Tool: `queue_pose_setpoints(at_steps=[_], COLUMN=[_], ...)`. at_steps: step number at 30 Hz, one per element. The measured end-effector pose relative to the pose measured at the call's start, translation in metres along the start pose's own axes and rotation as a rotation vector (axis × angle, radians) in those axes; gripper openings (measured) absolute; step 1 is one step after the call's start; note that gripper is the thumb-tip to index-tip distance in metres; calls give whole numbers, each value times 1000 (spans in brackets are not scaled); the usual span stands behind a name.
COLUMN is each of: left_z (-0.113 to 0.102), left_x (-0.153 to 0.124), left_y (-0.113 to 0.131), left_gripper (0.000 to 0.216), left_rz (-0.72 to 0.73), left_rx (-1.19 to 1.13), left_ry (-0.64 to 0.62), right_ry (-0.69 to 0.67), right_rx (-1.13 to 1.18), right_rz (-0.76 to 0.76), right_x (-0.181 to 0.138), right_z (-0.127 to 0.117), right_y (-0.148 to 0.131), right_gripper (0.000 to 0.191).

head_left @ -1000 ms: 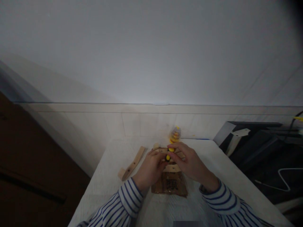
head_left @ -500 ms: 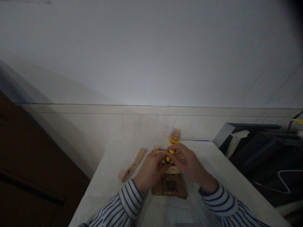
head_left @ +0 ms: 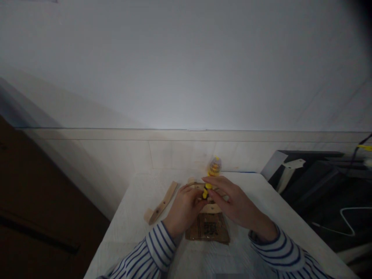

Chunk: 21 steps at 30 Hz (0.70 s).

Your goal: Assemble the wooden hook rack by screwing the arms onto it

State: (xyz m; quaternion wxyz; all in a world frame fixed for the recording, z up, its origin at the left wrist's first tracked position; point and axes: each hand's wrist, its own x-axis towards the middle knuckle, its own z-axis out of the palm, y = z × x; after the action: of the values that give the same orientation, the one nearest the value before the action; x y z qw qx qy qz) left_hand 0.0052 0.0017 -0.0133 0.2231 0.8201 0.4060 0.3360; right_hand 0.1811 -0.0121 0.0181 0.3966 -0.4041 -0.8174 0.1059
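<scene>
Pale wall fills the bg, w/ a white worktop under the hands, a brown door or cabinet well off past the L hand & dark panels past the R.

L hand & R hand nearly meet, fingertips of both pinching a small yellow-and-black part btwn them; can't tell if it's 1 pc or 2.

Progress, my guess: midway. Part's gripped from both sides, not yet set down or let go. Wood strips lie below the hands, but whether they're joined is hidden. Another wood strip lies loose just outside the L hand, untouched, so prob. some pcs remain.

Part's long axis slants: far end leans twd R hand, near end twd L hand. Which end is the front = too small to tell. Loose strip also runs diag., far end angled twd the hands, near end curled.

Brown packet lies btwn the wrists, nearer the body than the fingertips. Yellow bottle stands upright just beyond the R hand's fingers.
</scene>
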Motion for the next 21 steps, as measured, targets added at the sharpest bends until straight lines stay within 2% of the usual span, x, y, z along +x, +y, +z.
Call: queue_pose_setpoints(at_steps=[5, 11, 21], left_z=[-2, -4, -4], left_x=[1, 0, -1], left_y=[1, 2, 1], left_gripper=[6, 23, 27], left_rz=[30, 45, 35], left_rx=[19, -21, -21], left_ry=[-39, -70, -137], right_ry=[-9, 97, 158], right_rx=[-31, -36, -17], right_rz=[-46, -10, 32], right_x=[0, 0, -1], right_z=[2, 11, 18], right_y=[1, 9, 13], right_gripper=[25, 21, 16])
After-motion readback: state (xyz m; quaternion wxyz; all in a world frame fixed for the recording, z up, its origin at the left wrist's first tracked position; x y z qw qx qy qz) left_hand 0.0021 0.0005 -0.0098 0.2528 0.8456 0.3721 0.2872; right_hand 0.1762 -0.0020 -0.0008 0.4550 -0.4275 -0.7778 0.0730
